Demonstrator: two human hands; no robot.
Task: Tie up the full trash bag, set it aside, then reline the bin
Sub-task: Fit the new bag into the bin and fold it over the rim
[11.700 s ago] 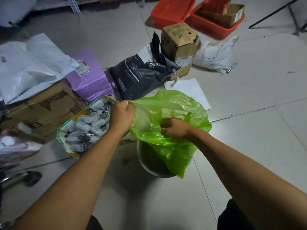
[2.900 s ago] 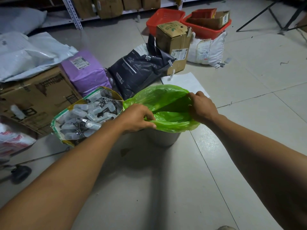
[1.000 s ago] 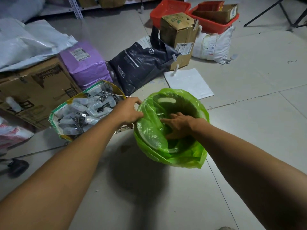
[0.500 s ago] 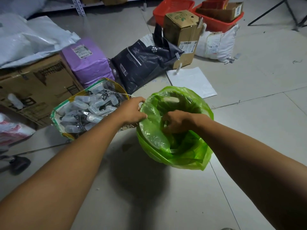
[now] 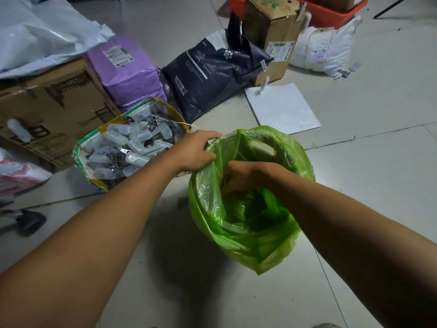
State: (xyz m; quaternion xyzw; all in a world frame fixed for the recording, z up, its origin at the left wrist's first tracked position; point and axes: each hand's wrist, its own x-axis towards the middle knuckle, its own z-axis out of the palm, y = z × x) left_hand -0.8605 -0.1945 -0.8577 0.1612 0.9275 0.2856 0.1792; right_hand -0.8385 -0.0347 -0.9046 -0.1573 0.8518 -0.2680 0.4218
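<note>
So your left hand (image 5: 197,151) is reaching out across the floor and pinching the near-left rim of the green bag (image 5: 246,242), fingers curled over the thin plastic edge. Your right hand (image 5: 243,176) is down inside the bag's mouth, wrist bent, fingers curled into the liner; can't tell if it's got a fold gripped or is just pushing it down, since the fingertips are hidden behind the plastic. Both forearms are stretched out pretty straight from the bottom corners.

The bag is glossy, see-through and crinkly, draped over the bin (image 5: 262,146), whose pale rounded rim barely shows through at the far side. It sits on smooth grey floor tiles (image 5: 369,129).

Just left of it is an open woven sack (image 5: 91,171) stuffed with small cloudy plastic bottles. Behind are a matte black pouch (image 5: 212,74), a purple wrapped parcel (image 5: 127,74), a dented cardboard box (image 5: 54,107) and a flat white sheet (image 5: 283,110).
</note>
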